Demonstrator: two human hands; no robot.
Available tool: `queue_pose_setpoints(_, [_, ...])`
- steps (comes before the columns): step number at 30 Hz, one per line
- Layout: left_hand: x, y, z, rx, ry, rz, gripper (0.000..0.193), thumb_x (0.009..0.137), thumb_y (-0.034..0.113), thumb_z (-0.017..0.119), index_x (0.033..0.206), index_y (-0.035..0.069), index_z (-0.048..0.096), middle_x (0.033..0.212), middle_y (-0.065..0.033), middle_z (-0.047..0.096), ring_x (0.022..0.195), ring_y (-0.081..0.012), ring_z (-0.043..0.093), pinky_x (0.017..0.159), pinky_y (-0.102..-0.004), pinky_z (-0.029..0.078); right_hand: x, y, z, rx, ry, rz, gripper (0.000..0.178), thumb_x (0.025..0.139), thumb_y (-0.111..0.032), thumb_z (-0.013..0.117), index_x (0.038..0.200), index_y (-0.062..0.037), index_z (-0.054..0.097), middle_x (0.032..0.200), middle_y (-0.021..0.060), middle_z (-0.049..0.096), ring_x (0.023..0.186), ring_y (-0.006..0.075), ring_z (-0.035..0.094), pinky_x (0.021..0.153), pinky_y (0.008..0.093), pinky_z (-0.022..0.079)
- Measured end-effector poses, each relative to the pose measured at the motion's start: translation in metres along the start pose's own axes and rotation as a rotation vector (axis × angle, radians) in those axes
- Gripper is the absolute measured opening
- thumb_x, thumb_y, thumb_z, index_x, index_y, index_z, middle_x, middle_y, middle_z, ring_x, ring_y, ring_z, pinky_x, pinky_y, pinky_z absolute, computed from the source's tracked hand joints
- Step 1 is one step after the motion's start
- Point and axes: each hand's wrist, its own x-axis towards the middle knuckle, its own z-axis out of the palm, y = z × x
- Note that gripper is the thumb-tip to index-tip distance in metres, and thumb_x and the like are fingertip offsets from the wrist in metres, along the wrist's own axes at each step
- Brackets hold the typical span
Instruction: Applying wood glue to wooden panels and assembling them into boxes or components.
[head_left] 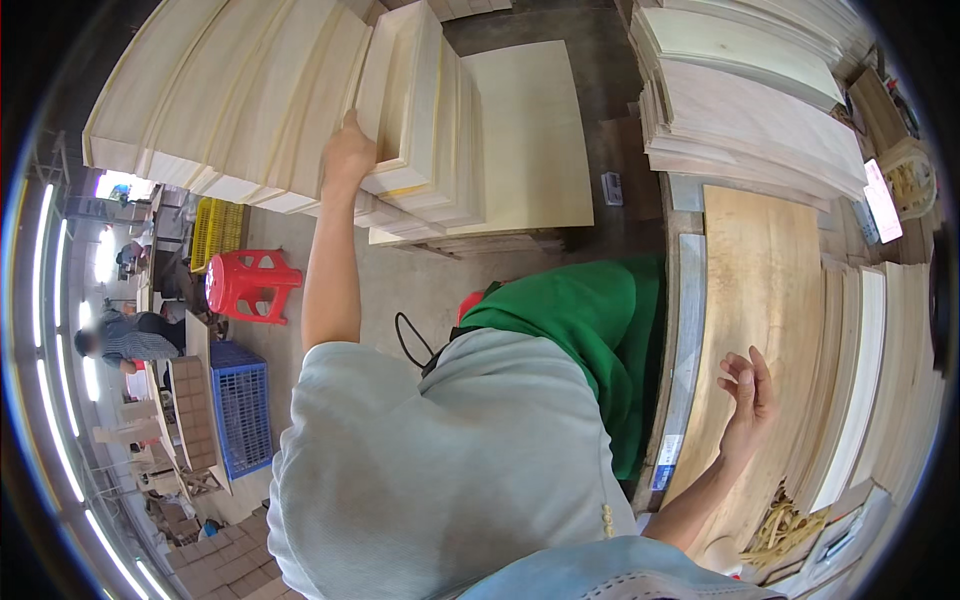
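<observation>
My left hand (pixel 350 155) reaches out to a stack of pale wooden boxes and closes at the corner of a shallow open wooden box (pixel 395 95). One finger lies along its edge, and the other fingers are partly hidden. Beside this hand, more wooden boxes (pixel 250 90) stand packed in a row. My right hand (pixel 748 400) is above a long wooden board (pixel 760 270) on the workbench, its fingers loosely bent and apart, with nothing in them.
A large pale sheet (pixel 530 140) lies behind the boxes. Stacked thin boards (pixel 750 120) fill the far right. At left are a red plastic stool (pixel 250 285), a blue crate (pixel 240 410), a yellow crate (pixel 215 235) and a person (pixel 140 338). Wood strips (pixel 785 525) lie near right.
</observation>
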Motion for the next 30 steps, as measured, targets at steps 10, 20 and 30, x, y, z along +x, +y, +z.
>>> queue_pose_setpoints(10, [0.057,0.053,-0.036,-0.063,-0.120,0.280,0.064,0.084,0.043,0.058,0.130,-0.001,0.050,0.118,-0.0271,0.059,0.111,-0.0386,0.057,0.096,-0.0409,0.044,-0.015,0.018,-0.007,-0.001,0.054,0.077,0.041,0.097,-0.027,0.054,0.127,0.0015,0.054,0.104,0.0153,0.065,0.094,0.0221,0.064,0.076,0.0317,0.052])
queue_pose_setpoints(20, [0.065,0.063,0.018,0.159,-0.163,0.240,0.036,0.081,0.022,0.056,0.105,-0.003,0.059,0.105,-0.0274,0.063,0.101,-0.0400,0.061,0.088,-0.0480,0.047,-0.025,0.026,-0.008,0.117,0.137,0.095,0.037,0.097,-0.020,0.053,0.125,0.0034,0.054,0.100,0.0144,0.065,0.091,0.0193,0.063,0.075,0.0295,0.053])
queue_pose_setpoints(30, [0.094,0.012,0.062,0.085,0.043,0.501,0.046,0.082,0.024,0.056,0.122,0.001,0.055,0.119,-0.0247,0.058,0.115,-0.0385,0.053,0.098,-0.0447,0.042,-0.032,0.023,-0.018,0.126,0.227,0.193,0.033,0.096,-0.013,0.050,0.123,0.0046,0.055,0.099,0.0135,0.065,0.090,0.0201,0.064,0.074,0.0304,0.053])
